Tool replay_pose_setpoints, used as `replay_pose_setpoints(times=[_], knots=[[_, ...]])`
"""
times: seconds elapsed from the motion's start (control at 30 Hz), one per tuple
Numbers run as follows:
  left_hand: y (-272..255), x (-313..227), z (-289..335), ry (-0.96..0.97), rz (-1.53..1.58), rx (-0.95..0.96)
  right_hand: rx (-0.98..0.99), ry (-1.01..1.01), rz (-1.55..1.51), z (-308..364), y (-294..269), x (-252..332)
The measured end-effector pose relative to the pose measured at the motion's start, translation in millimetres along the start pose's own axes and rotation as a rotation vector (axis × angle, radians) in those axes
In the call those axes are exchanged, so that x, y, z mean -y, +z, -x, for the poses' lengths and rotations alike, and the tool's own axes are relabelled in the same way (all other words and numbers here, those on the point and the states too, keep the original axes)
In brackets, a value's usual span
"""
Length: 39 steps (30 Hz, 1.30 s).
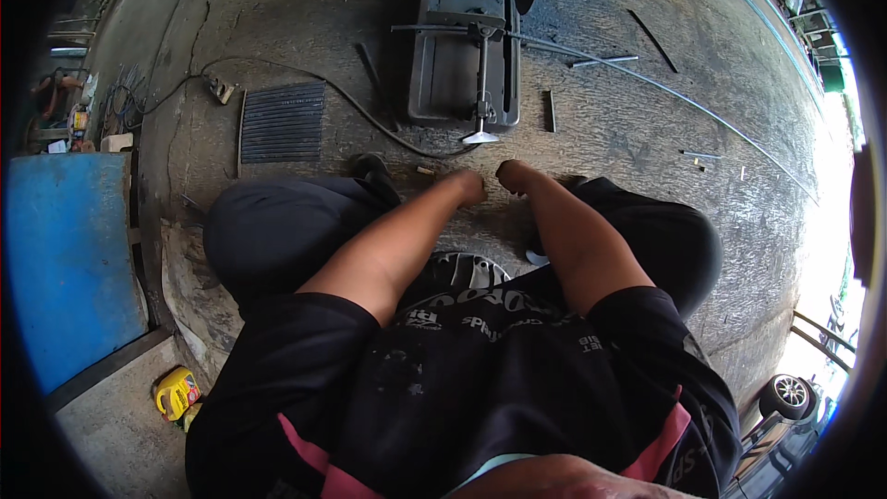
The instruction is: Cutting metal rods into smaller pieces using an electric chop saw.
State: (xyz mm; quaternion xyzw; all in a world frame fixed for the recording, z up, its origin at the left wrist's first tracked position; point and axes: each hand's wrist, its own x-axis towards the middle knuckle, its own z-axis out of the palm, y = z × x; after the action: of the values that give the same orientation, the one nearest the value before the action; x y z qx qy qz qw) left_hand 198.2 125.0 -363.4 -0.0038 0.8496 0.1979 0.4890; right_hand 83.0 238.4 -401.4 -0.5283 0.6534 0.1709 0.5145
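Note:
In front of my knees both forearms reach forward over the floor. My left hand (pixel 472 188) is closed, its fingers curled inward, and what it may hold is hidden. Just to its right my right hand (pixel 511 176) is also curled closed, with its contents out of sight; a small gap lies between the hands. Just beyond them stands a chop saw (pixel 425 83) with a flat metal base. Its vise crank handle (pixel 480 137) points toward me. A long thin metal rod (pixel 628 67) lies across the vise and runs off to the right.
Cut dark rods (pixel 282 123) lie in a neat row at the left. A power cable (pixel 356 103) curves past them from a plug (pixel 220 90). Short metal pieces (pixel 551 112) are scattered rightward. A blue panel (pixel 74 259) and yellow container (pixel 176 393) are far left.

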Motion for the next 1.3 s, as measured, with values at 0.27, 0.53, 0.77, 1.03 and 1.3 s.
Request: replay_pose_setpoints(times=[0.27, 0.53, 0.77, 1.03, 1.3], knots=[[-35, -45, 77, -0.214, 0.027, -0.556, 0.032, 0.025, 0.032, 6, -5, 2], [-18, -1, 42, -0.217, 0.386, 0.738, -0.142, 0.030, -0.091, 15, -5, 8], [-25, -32, 66, 0.042, 0.151, -0.419, -0.075, 0.115, -0.178, 12, -5, 8], [-38, -39, 77, -0.349, 0.197, -0.435, -0.006, 0.091, -0.102, 0, -1, 0], [-19, -27, 55, -0.015, -0.145, 0.314, 0.101, 0.078, -0.002, 0, -8, 4]])
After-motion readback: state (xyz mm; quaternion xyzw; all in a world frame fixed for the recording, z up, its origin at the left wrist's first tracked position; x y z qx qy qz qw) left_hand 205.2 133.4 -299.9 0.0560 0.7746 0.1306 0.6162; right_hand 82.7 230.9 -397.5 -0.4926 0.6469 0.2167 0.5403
